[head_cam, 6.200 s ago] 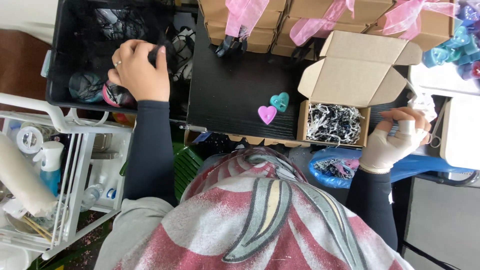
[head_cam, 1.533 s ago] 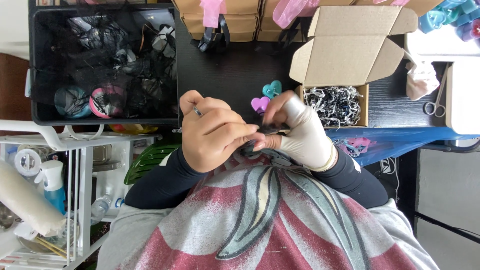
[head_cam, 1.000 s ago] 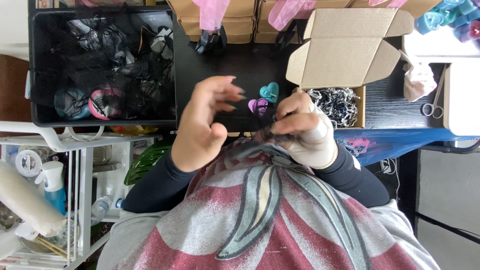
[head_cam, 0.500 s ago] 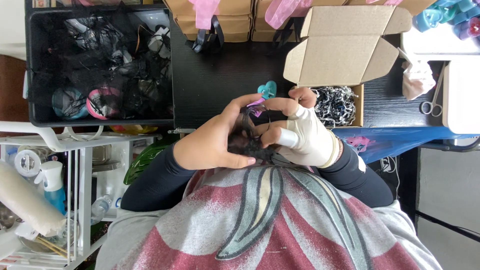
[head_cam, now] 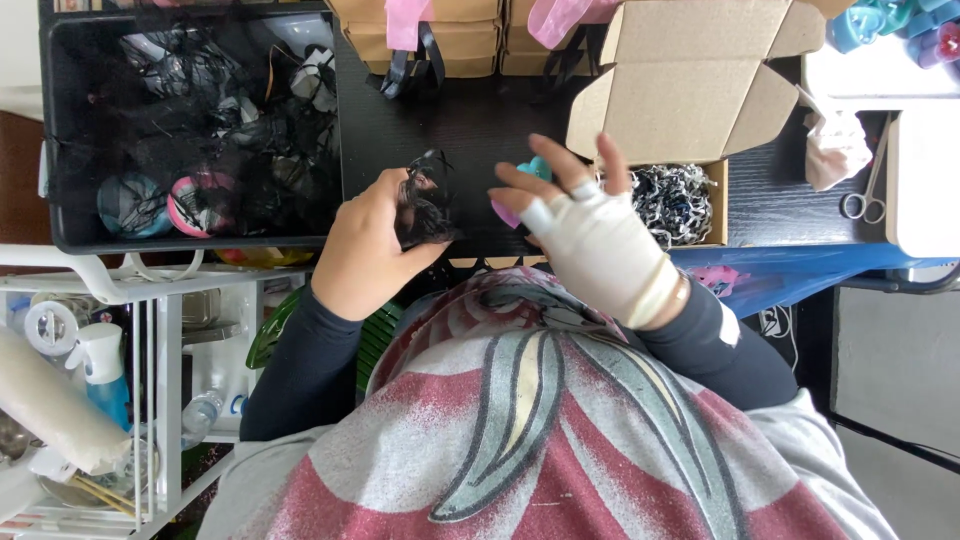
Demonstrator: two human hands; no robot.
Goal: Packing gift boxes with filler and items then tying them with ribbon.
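Two hands are up over the near edge of the dark worktop (head_cam: 460,120), seen from the head camera looking straight down. The left hand (head_cam: 365,250) is curled shut around a small bundle of black netting (head_cam: 425,205), which sticks out of the fist on its right side, with a few thin loops standing up from the top. The right hand (head_cam: 590,235), wrapped in a pale bandage across the palm and wrist, is spread open with its fingers (head_cam: 560,160) pointing to the far side; it holds nothing. The two hands are near each other but apart, and the bundle sits between them, closer to the left.

Just beyond the right hand's fingers, partly hidden by them, lie a teal heart-shaped piece (head_cam: 535,167) and a pink one (head_cam: 505,212) on the worktop. To the right of those stands an open cardboard box (head_cam: 680,90) with its lid flaps raised, and its tray holds black and white shredded filling (head_cam: 675,200). At far left a black bin (head_cam: 55,150) is full of dark netted items with two round coloured things near its near wall. Scissors (head_cam: 865,195) lie at the far right beside a white surface. Along the far edge, closed cardboard boxes (head_cam: 450,25) carry pink ribbon.
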